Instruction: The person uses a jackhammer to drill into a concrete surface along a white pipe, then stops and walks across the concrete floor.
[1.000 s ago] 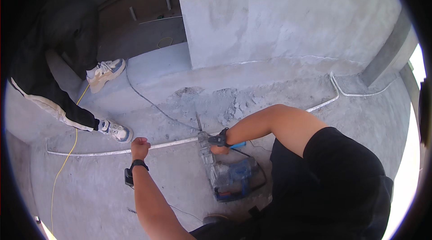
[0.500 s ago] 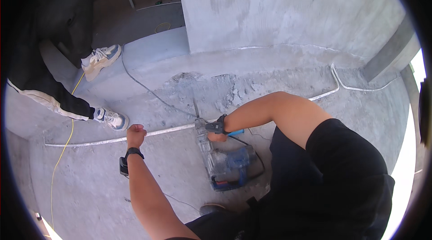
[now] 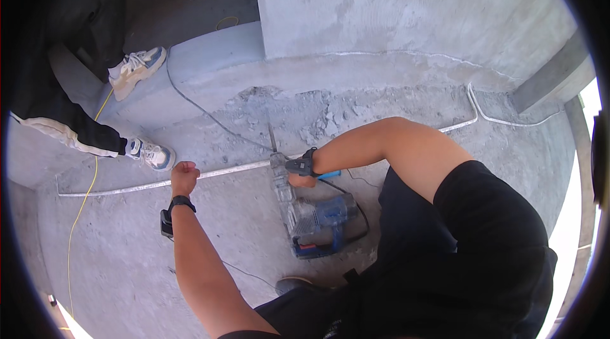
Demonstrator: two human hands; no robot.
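A dusty blue-and-grey demolition hammer (image 3: 306,217) lies on the concrete floor in front of me, its chisel bit (image 3: 272,138) pointing away toward broken concrete. My right hand (image 3: 302,180) is closed round its side handle (image 3: 330,174), of which a light blue end shows. Off to the left, my left hand (image 3: 185,177) is held with curled fingers, near a white pipe (image 3: 143,188) and the other person's shoe. Whatever those fingers may hold is hidden. Both wrists carry strapped-on black devices.
Another person's front shoe (image 3: 157,155) stands close to my left hand; their other shoe (image 3: 138,72) rests on a raised ledge. Concrete rubble (image 3: 330,116) lies along the wall base. A grey cable (image 3: 203,107) and a yellow cord (image 3: 79,218) cross the floor.
The whole scene sits slightly higher and a little further left in view. My hands and the demolition hammer keep about the same places relative to each other.
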